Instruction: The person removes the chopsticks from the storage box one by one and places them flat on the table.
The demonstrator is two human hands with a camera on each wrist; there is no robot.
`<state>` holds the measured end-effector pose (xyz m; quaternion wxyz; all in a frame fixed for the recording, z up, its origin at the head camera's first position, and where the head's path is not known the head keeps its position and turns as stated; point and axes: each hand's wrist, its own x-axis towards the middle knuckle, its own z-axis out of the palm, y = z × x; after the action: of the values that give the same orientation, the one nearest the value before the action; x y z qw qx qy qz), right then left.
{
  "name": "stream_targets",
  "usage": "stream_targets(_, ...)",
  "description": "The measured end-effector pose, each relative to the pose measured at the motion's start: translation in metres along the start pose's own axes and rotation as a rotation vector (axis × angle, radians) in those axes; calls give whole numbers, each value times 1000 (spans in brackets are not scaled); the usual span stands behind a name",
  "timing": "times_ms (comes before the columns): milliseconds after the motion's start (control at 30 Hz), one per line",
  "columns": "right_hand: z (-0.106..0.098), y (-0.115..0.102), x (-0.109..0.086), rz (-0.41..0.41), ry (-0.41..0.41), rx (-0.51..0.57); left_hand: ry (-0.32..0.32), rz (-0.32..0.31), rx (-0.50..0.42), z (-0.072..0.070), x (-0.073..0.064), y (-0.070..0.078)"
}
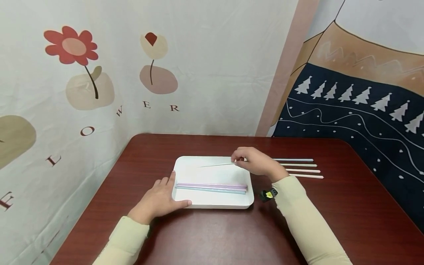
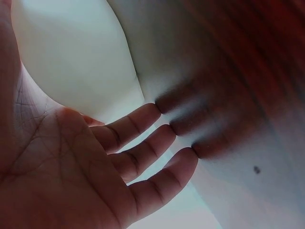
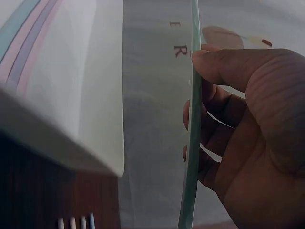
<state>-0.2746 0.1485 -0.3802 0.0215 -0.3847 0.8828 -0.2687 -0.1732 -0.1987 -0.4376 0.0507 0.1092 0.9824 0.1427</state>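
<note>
In the head view, a white tray (image 1: pixel 212 204) lies on the table with several pink, purple and blue straws (image 1: pixel 212 187) side by side in it. My left hand (image 1: pixel 160 197) rests against the tray's left side, thumb along the front edge. Its fingers (image 2: pixel 143 162) are fairly straight in the left wrist view. Over the tray's back right corner, my right hand (image 1: pixel 253 161) pinches a pale green straw (image 3: pixel 191 143) between thumb and fingers. That straw points left above the tray in the head view.
Several more straws, among them a blue straw (image 1: pixel 296 159) and a green one (image 1: pixel 303 165), lie right of the tray, partly behind my right forearm. The reddish-brown table (image 1: pixel 212 235) meets printed hangings at its back. A dark wristband device (image 1: pixel 268 194) hangs under the right sleeve.
</note>
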Motion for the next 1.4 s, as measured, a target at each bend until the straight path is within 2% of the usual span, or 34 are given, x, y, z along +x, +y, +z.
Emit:
stream_targets(200,-17,23,-33,60,42,-22,-10,0,-3,1,1,1)
stream_targets(367,-29,44,-65,148,76,-47,-8,3,-2,-1,0,1)
stream_targets(533,-37,61,-94,223,87,-56,-12,-7,1,-2,-1,0)
stream_targets(700,-39,73,-114,269,75,-87,-1,10,-1,-2,-2,0)
stream_targets(933,-34,90,-128,298,34,-85,-1,9,0,-1,-2,0)
stream_targets(1233,-22,102,-135,234,21,-192,0,9,-9,0,-1,0)
stream_targets(1400,-19,102,-136,212,17,-205,2,10,-10,1,0,0)
